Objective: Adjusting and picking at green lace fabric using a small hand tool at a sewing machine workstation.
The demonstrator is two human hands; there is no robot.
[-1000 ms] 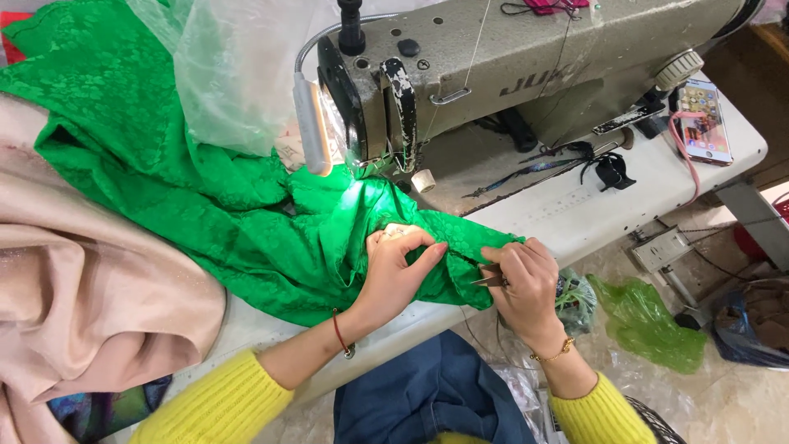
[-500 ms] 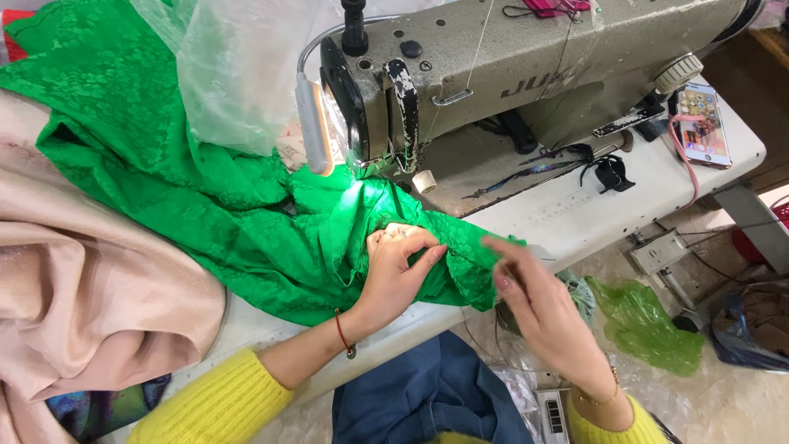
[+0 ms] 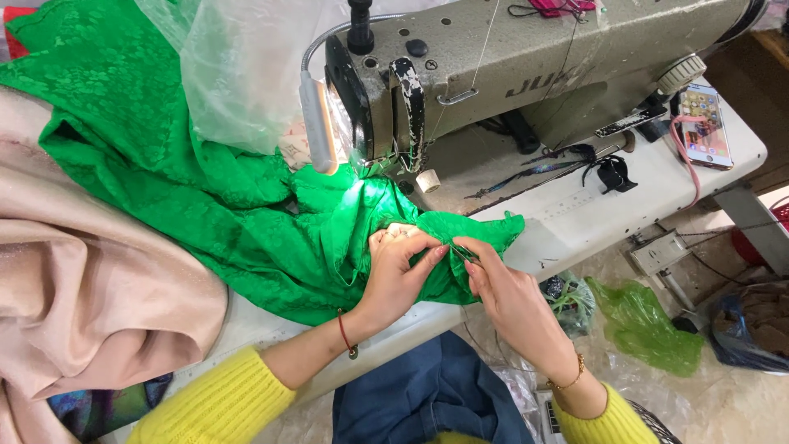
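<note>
Between our two hands sits the near edge of the green fabric point(image 3: 246, 205), and that is where the work is. Our left hand point(image 3: 399, 267) lies curled on the cloth, fingers bent and pinching a small fold, thumb reaching toward the other hand. Our right hand point(image 3: 501, 284) meets it from the right, fingertips closed on the same edge; something thin and dark shows between them, perhaps a thread or a small snip, but we cannot tell which. We judge that we are picking at or trimming a seam end, with the sewing paused. The next move seems to call for a steady pinch from the left hand, so the fold stays taut while the right hand works at the fine point without pulling the cloth away. Just beyond our hands the fabric runs under the head of the sewing machine point(image 3: 509, 66), lit by its small lamp point(image 3: 316, 123). Left of our left hand a pale pink cloth point(image 3: 90, 304) lies heaped. Far to the right a phone point(image 3: 707, 123) rests on the white table point(image 3: 657, 185).
</note>
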